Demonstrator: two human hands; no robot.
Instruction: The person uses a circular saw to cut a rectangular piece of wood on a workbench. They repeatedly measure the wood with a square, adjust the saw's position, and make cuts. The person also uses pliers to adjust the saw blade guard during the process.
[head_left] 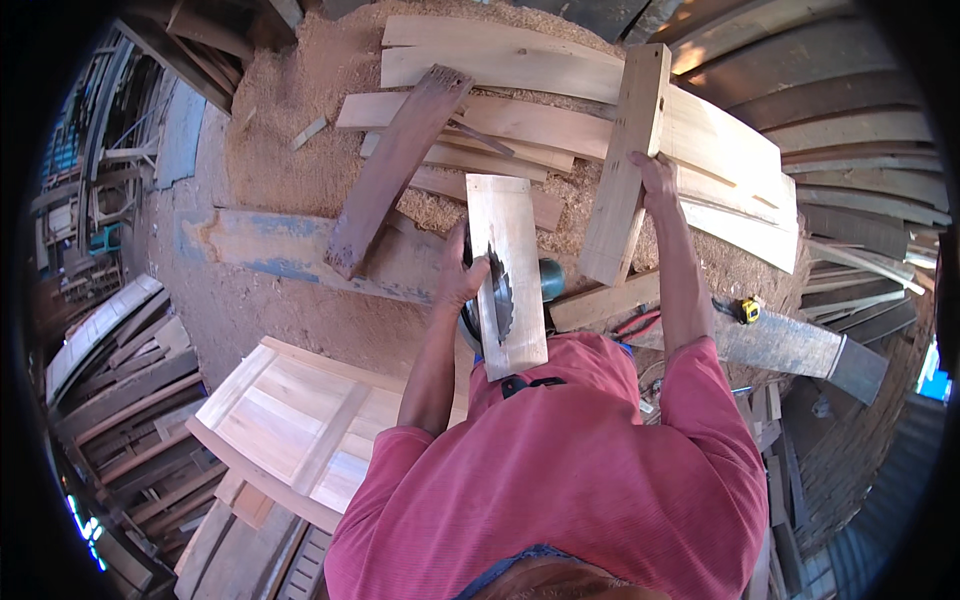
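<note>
My left hand [460, 275] is closed round the side of a circular saw whose base is a pale wooden board [507, 215]. Its toothed blade [502, 298] pokes through a slot in that board and faces up. Part of a green motor body [552, 280] shows behind it; the handle is hidden. My right hand [656, 180] grips the edge of a thick pale wooden beam [625, 165], tilted with its far end pointing away from me. A dark reddish-brown plank [400, 170] lies beyond my left hand.
Pale planks [500, 55] lie over sawdust [285, 130] ahead. A panelled wooden door [300, 415] rests at lower left. To the right, a yellow tape measure [748, 310] sits on a grey board [790, 345]. Stacked boards [850, 130] line the far right.
</note>
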